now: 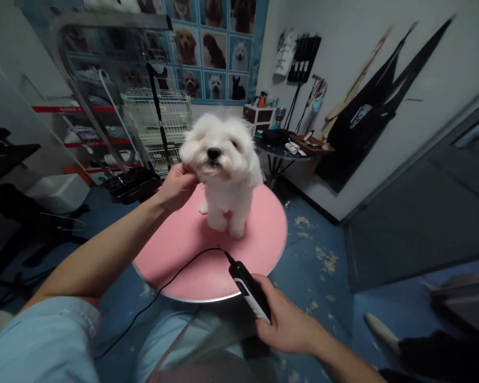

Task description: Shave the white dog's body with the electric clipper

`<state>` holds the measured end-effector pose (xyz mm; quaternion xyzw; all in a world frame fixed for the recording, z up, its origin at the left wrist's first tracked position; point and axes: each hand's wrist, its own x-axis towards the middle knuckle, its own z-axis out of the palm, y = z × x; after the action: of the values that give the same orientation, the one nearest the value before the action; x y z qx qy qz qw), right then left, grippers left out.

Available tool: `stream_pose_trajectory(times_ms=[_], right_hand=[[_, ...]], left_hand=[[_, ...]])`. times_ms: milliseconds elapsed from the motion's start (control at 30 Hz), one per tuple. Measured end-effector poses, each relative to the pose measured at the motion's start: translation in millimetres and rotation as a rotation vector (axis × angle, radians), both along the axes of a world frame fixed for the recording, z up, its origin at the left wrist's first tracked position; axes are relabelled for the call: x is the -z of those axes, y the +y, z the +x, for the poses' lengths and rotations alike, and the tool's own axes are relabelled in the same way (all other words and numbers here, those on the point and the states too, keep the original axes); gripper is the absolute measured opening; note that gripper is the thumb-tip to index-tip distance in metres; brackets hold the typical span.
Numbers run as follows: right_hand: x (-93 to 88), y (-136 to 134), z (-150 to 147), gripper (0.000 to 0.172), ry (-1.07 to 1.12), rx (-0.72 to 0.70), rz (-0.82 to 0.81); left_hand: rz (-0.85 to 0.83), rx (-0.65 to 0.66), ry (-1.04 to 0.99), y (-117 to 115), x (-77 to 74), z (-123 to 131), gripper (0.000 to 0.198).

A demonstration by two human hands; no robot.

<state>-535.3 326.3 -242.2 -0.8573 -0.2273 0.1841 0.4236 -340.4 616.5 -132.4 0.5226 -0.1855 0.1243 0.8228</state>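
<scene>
The left hand [178, 186] reaches forward, arm extended, fingers pinching the fur under the dog's [223, 170] chin. The dog stands on the pink tabletop [259, 234]. Nearer the person, the right hand [287, 319] grips a corded clipper [249, 290], fingers wrapped around it.

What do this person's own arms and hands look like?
No gloves, rings or watch show on the left hand or right hand. The left arm is uncovered up to a short light blue fabric sleeve; the right forearm shows none.
</scene>
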Motion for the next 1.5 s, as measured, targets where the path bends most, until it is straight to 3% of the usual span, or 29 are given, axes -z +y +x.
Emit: stream_pose_trajectory(times_ms=[333, 500, 567, 633, 800, 867, 1133, 1367, 1500], right_hand=[[9.4, -6.4, -28.6, 0.080, -0.189, 0.075, 0.214], [0.7, -24.4, -45.5, 0.079, -0.504, 0.133, 0.196], [-3.4, -22.6, -47.4, 0.077, -0.520, 0.154, 0.214], [-5.6, -10.2, -42.0, 0.073, -0.406, 0.182, 0.281], [-1.3, 40.3, -5.9, 0.063, 0.120, 0.236, 0.703], [2.9, 54.1, 8.4, 0.054, 0.254, 0.241, 0.782], [22.3, 70.6, 33.0, 0.061, 0.338, 0.348, 0.865], [29.1, 78.3, 37.5, 0.041, 0.378, 0.413, 0.842], [33.7, 77.3, 38.7, 0.041, 0.408, 0.416, 0.850]], left_hand=[[-0.024, -0.043, 0.035, 45.0, 6.6, -54.7, 0.048], [0.065, -0.008, 0.009, 54.9, 12.2, -61.9, 0.040], [0.089, -0.004, -0.003, 56.4, 14.7, -56.7, 0.041], [0.081, 0.014, -0.029, 56.4, 16.8, -46.7, 0.047], [0.092, 0.053, -0.048, 51.4, 20.3, -17.9, 0.057], [0.102, 0.060, -0.065, 48.3, 20.9, -11.9, 0.057], [0.037, 0.124, -0.061, 41.1, 20.3, -7.2, 0.056], [0.094, 0.123, -0.043, 38.3, 19.1, -4.1, 0.052], [0.094, 0.155, -0.062, 39.2, 21.9, -1.9, 0.053]])
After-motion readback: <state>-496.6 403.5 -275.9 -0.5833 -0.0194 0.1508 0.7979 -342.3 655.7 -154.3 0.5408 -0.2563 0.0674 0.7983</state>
